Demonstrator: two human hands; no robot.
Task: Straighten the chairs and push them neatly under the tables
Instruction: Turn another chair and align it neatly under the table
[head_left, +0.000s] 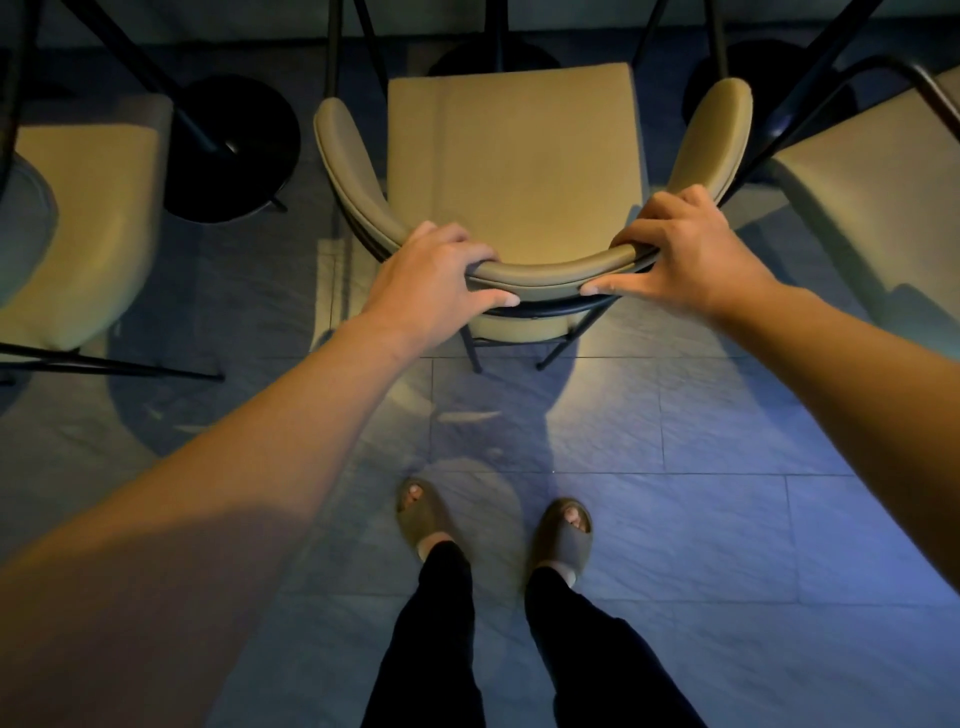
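Observation:
A tan padded chair (511, 156) with a curved backrest and thin black legs stands straight in front of me, its seat pointing away. My left hand (431, 278) grips the left part of the curved backrest, fingers over the top and thumb underneath. My right hand (685, 254) grips the right part the same way. Beyond the seat, dark table legs and a round black table base (493, 60) show at the top edge; the tabletop itself is out of view.
A second tan chair (88, 218) stands at the left and a third (878, 197) at the right, both close to the middle one. Another round black table base (234, 150) sits between left and middle chairs. My feet in sandals (493, 525) stand on the grey tiled floor.

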